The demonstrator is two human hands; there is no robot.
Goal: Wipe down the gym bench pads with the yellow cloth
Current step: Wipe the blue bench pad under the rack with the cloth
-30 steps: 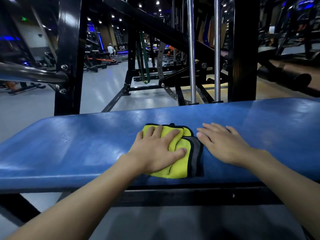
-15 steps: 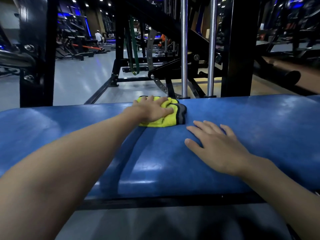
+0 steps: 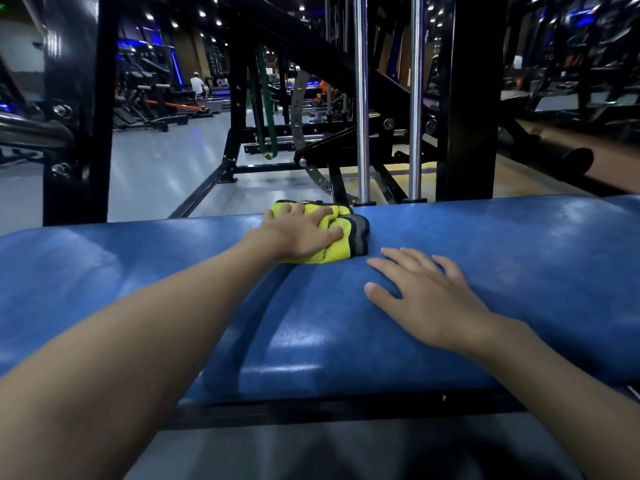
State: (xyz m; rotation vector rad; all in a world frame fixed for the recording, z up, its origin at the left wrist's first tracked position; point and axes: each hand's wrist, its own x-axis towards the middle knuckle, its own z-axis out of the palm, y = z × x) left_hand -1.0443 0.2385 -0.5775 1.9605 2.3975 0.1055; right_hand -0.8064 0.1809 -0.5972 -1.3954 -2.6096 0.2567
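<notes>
A long blue bench pad [image 3: 502, 258] spans the view from left to right. The yellow cloth [image 3: 337, 244], with a grey edge, lies bunched at the pad's far edge. My left hand [image 3: 299, 233] presses down on the cloth with its arm stretched out over the pad. To the right and nearer to me, my right hand [image 3: 426, 296] rests flat on the pad with fingers spread, holding nothing.
Black machine uprights [image 3: 467, 98] and two chrome guide rods [image 3: 360, 98] stand just beyond the pad's far edge. A black frame post [image 3: 78, 109] rises at the left. Grey floor [image 3: 162, 174] and more gym machines lie behind; a person sits far back.
My left hand pushed the cloth from the near middle of the pad to its far edge, then held there. My right hand stayed flat on the pad.
</notes>
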